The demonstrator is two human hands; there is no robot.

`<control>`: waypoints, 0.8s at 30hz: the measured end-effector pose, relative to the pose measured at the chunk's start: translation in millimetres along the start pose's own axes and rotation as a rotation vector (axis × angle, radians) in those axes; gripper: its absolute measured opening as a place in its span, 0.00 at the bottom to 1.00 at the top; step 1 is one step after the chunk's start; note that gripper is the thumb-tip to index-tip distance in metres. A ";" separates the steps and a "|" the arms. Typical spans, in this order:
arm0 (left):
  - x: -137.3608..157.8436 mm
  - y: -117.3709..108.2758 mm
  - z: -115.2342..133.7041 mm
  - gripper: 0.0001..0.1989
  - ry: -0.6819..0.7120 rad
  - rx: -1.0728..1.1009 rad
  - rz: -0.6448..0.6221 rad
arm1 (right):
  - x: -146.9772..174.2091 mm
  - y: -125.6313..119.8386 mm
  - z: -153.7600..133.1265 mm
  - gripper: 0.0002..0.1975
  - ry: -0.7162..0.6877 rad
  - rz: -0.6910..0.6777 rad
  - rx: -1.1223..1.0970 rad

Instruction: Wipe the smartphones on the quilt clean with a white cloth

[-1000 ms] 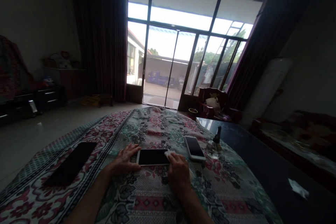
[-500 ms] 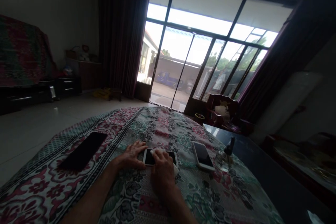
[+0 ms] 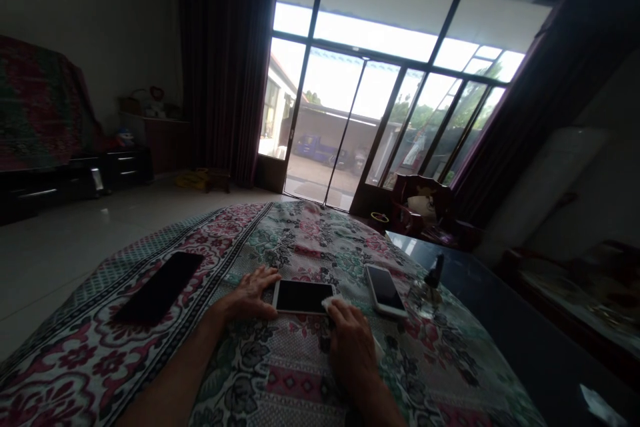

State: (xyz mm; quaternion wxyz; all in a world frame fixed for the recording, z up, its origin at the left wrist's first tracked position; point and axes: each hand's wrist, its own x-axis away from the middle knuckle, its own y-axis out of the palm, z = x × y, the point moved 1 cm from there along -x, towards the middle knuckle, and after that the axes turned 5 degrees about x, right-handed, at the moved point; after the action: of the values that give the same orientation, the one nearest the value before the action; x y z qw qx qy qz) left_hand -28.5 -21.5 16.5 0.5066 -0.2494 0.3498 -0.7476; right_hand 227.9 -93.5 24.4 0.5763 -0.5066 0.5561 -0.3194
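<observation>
A white-framed smartphone [image 3: 304,297] with a dark screen lies flat and crosswise on the patterned tablecloth [image 3: 300,340]. Against its left end rests my left hand [image 3: 253,293], fingers stretched out and thumb near the lower left corner. At the right end, my right hand [image 3: 353,340] is closed on a crumpled white tissue or cloth [image 3: 329,303], which touches the phone's edge. A second white phone [image 3: 386,290] lies to the right of that hand. Far to the left lies a black phone [image 3: 160,288].
A clear bottle [image 3: 424,297] with a black spray top stands right of the second phone. Beyond it is a dark glossy table [image 3: 480,307]. A wooden chair [image 3: 423,203] stands before the glass doors [image 3: 325,127]. Dark cabinets [image 3: 115,170] line the left wall.
My right hand has slid rightward with the white tissue or cloth, from the middle of the phone's screen to its right end, uncovering the screen. My left hand stays in place.
</observation>
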 end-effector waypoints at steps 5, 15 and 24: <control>-0.9 0.2 -2.8 0.43 0.007 0.005 -0.001 | -4.0 10.8 -31.9 0.22 -0.127 -0.007 -0.048; -2.0 -0.1 -5.0 0.42 -0.015 -0.029 -0.039 | -13.5 10.7 -49.3 0.16 -0.120 0.003 -0.130; -1.9 1.2 -8.3 0.41 0.002 -0.015 -0.002 | -23.9 5.3 -3.3 0.24 0.110 0.070 -0.035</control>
State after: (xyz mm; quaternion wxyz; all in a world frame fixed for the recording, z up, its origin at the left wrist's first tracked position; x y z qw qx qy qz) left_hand -33.2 -17.8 10.3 0.5034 -0.2527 0.3555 -0.7459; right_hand 219.5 -70.4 27.4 0.5467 -0.4786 0.6098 -0.3165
